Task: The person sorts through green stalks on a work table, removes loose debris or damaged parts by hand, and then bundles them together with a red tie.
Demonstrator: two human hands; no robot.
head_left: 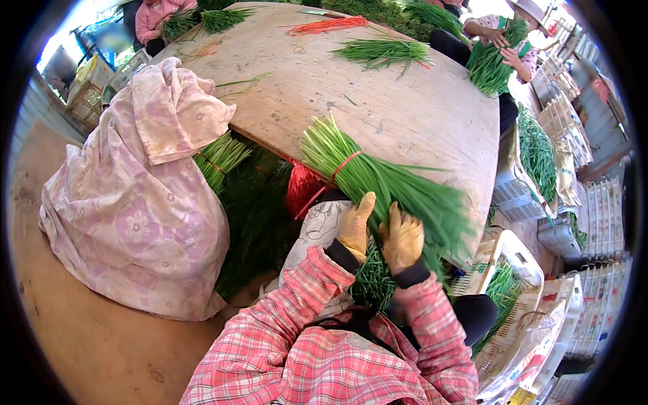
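Note:
A bundle of garlic chives, pale at the cut ends and dark green along the leaves, lies across the near edge of the wooden table. One red band circles it near the pale end. My left hand, in a yellow glove, grips the bundle's near side with the thumb up; its other fingers are partly hidden. Just right of it, my gloved right hand closes its curled fingers on the leaves. The leaf tips are blurred. Red ties hang below the bundle by my lap.
A patterned cloth drapes a tall heap at left, beside another tied bunch. More chives and orange-red ties lie farther across the table. Co-workers sit at the far left and far right. Plastic crates line the right side.

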